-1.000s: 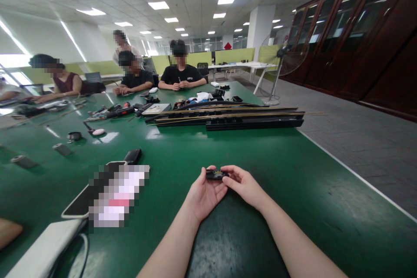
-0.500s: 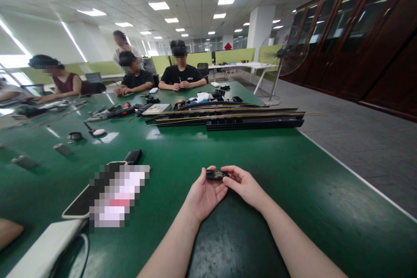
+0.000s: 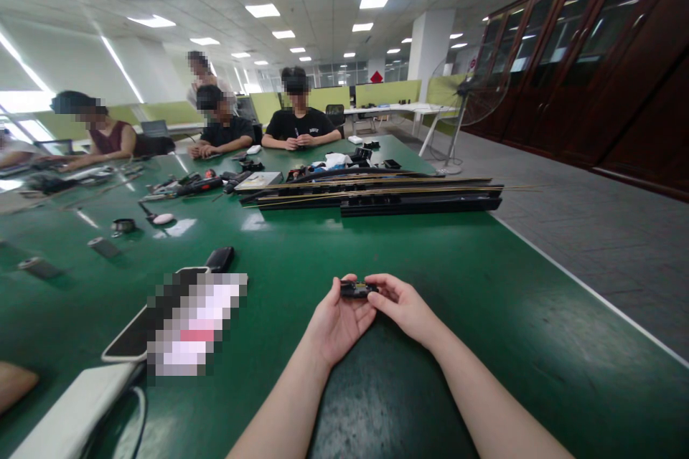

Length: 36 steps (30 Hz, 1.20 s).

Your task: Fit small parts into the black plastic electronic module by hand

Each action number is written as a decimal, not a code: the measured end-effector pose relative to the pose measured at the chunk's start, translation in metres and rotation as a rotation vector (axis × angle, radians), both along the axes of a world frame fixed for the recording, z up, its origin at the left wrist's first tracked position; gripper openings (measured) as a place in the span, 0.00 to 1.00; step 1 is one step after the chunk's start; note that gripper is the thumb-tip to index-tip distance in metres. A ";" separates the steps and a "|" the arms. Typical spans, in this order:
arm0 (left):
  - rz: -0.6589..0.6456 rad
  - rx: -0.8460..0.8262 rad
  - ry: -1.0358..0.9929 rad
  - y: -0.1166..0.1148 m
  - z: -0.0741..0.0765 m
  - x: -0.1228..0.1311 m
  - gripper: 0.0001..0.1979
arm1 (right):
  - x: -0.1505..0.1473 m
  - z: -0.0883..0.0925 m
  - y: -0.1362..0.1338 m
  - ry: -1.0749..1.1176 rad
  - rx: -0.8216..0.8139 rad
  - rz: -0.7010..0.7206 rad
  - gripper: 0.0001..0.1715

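Note:
Both hands meet over the green table [image 3: 484, 315] in the lower middle of the view. My left hand [image 3: 336, 323] lies palm up with its fingers curled around one end of a small black part [image 3: 357, 290]. My right hand [image 3: 405, 307] pinches the other end of the same part between thumb and fingers. The part is short, dark, with a yellowish spot on top. Both forearms rest on the table.
A phone [image 3: 134, 333] and a small black object [image 3: 219, 258] lie to the left. A white box with a cable [image 3: 75, 409] sits at the lower left. Long black rails [image 3: 377, 195] lie across the table farther off. Several people sit at the far end among tools.

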<state>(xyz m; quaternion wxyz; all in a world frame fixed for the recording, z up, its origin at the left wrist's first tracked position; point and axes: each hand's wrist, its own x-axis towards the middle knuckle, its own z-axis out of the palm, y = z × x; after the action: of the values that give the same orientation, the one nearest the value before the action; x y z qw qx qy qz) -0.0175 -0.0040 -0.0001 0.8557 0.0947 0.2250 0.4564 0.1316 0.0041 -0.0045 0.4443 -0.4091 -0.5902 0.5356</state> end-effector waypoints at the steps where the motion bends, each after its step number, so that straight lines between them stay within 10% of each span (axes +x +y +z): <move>1: 0.000 0.000 0.000 0.000 0.000 0.000 0.12 | 0.000 0.000 0.000 -0.001 -0.001 0.001 0.18; 36: -0.004 0.018 0.005 0.000 0.000 0.000 0.13 | 0.000 0.002 -0.001 -0.001 -0.001 -0.001 0.19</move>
<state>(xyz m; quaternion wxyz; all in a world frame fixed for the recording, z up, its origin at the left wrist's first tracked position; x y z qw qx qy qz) -0.0177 -0.0044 0.0001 0.8550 0.1040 0.2229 0.4565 0.1312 0.0035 -0.0030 0.4438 -0.4098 -0.5902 0.5355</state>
